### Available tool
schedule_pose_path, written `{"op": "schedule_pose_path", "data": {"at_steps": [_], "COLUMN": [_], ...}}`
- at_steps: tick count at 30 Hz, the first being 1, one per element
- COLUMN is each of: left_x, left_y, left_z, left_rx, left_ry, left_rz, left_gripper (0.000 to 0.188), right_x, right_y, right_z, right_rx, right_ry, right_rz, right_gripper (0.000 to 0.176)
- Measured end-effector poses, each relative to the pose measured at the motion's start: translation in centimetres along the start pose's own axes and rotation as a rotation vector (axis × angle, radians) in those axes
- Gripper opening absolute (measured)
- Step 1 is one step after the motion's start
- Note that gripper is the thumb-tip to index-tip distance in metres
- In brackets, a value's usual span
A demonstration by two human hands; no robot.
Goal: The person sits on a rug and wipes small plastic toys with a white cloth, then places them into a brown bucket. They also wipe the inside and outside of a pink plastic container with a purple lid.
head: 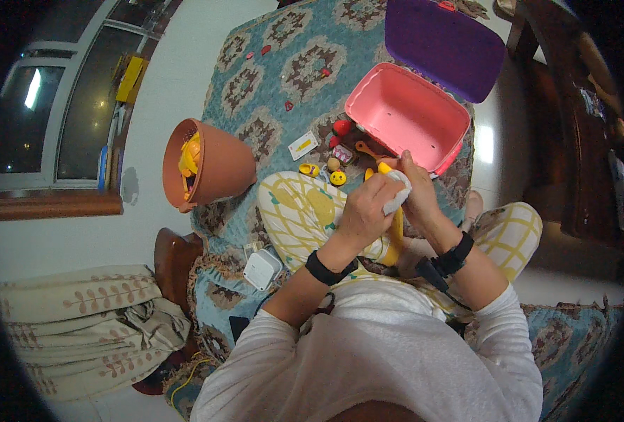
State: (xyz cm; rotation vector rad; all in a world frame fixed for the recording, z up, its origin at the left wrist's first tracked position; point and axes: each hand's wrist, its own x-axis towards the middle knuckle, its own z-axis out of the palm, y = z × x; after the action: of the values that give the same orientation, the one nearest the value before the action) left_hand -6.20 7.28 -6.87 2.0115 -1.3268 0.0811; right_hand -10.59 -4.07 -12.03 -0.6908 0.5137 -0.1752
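Both hands meet above my crossed legs. My left hand (pixel 367 208) grips a crumpled white cloth or tissue (pixel 398 195), pressed around a small yellow object (pixel 384 168) whose tip shows; its kind is unclear. My right hand (pixel 419 184) holds the same object from the other side, thumb raised. Just beyond lie small toys: a yellow chick-faced toy (pixel 337 178), a yellow toy shoe (pixel 309 169), a red strawberry toy (pixel 342 127) and an orange spoon-like toy (pixel 366 150). The open pink plastic box (pixel 357 89) stands beyond my right hand.
The box's purple lid (pixel 444 47) is folded back. A brown plastic bucket (pixel 227 161) with yellow toys lies tipped at the left. A white card (pixel 303 145) and small red pieces (pixel 289 106) rest on the patterned cover (pixel 270 68). A white square device (pixel 263 269) sits by my left knee.
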Motion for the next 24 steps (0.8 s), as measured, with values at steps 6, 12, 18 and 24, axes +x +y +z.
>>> {"op": "schedule_pose_path", "data": {"at_steps": [6,12,18,24], "left_x": [0.7,-0.3,-1.2,-1.3], "left_y": [-1.5,-1.6,-1.0,-3.5], "left_z": [-0.6,0.1,0.6,-1.2], "left_rx": [-0.154,-0.41,-0.347,-0.503], "left_ry": [0.134,0.206,0.083,0.135], "left_rz": [-0.277,-0.539,-0.387,-0.642], "left_gripper": [0.019,0.013,0.019,0.027], "right_x": [-0.5,-0.1,0.2,-0.4], "right_y": [-0.3,-1.1,0.3,0.7], "right_z": [-0.1,-0.4,0.0,0.6], "right_rx": [-0.162,0.169,-0.022,-0.231], "right_ry": [-0.116,-0.127,-0.011,-0.108], "right_rz": [0.042,0.121,-0.024,-0.08], "right_gripper": [0.044,0.04,0.019,0.028]}}
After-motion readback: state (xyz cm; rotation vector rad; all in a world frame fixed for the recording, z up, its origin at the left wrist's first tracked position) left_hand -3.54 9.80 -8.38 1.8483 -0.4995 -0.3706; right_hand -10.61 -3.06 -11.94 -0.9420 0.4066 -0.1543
